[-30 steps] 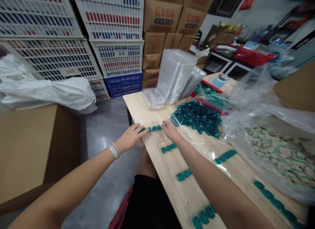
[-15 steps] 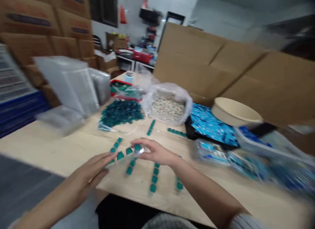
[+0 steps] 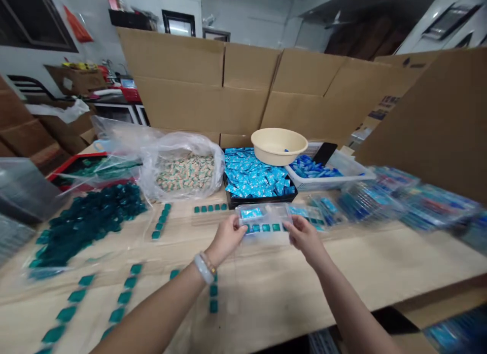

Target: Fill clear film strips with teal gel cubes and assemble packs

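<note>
In the head view I hold a clear plastic tray (image 3: 266,213) over the table, near the black tray. My left hand (image 3: 227,238) pinches its left end and my right hand (image 3: 306,238) grips its right end. Along the near side of the clear tray runs a row of small green square pieces (image 3: 266,227). A blue packet (image 3: 251,213) lies in its far left part. Just beyond my right hand, more clear trays (image 3: 327,208) with blue packets lie on the table.
A black tray of blue packets (image 3: 258,174) stands behind, beside a cream basin (image 3: 279,141) and a white basket (image 3: 335,181). Left are a plastic bag of small pieces (image 3: 186,171) and a teal pile (image 3: 95,217). Rows of green squares (image 3: 125,297) lie in front; cardboard (image 3: 198,100) walls the back.
The view has swung right. Both hands have moved right with the clear tray, from the rows of green squares to the front of the black tray; the blue packet now shows in it.
</note>
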